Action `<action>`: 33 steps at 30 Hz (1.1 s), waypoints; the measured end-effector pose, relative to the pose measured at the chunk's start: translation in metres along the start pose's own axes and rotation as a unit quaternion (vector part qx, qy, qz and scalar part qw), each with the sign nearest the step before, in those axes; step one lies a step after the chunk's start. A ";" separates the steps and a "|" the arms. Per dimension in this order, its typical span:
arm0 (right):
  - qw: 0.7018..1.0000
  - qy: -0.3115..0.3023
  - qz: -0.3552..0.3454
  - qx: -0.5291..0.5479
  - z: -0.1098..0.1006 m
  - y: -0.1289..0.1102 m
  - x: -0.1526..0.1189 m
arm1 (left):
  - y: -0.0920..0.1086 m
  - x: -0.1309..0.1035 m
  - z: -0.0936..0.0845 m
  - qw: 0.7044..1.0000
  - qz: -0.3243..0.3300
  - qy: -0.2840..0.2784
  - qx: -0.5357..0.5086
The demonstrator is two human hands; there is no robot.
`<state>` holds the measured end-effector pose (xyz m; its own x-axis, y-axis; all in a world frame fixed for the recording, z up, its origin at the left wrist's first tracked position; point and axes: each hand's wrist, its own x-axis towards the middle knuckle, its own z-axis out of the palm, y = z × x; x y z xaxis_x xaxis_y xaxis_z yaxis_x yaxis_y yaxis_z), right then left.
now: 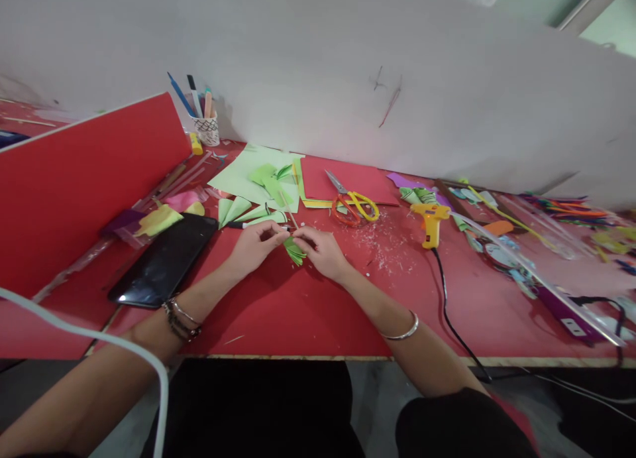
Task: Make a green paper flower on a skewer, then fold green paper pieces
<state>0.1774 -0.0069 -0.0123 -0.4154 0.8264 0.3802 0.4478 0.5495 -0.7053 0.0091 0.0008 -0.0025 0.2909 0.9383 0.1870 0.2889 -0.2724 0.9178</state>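
Note:
My left hand [259, 244] and my right hand [320, 249] meet over the middle of the red table. Both pinch a small folded green paper piece [296, 252], whose pleated end hangs below the fingertips. A thin pale stick [289, 209] rises from between the hands; which fingers hold it is hard to tell. Just beyond them lie folded green paper pieces [236, 209], a loose green strip [271, 181] and a pale green sheet [238, 170]. Scissors [350, 198] with red and yellow handles rest beside a red sheet [342, 179].
At the right stand or lie a yellow glue gun [430, 225] with a black cord, a purple power strip [566, 315] and colourful craft sticks [566, 208]. A black phone [166, 259], a pen cup [206, 128] and a large red board [94, 186] are at the left.

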 end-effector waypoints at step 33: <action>0.999 -0.025 0.015 -0.016 0.001 0.003 -0.003 | 0.000 0.001 -0.005 0.994 -0.063 -0.090 -0.020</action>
<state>0.1794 -0.0072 -0.0160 -0.4405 0.8357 0.3278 0.4856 0.5290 -0.6960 0.0046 0.0027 -0.0001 0.4148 0.9099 0.0075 0.2981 -0.1437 0.9437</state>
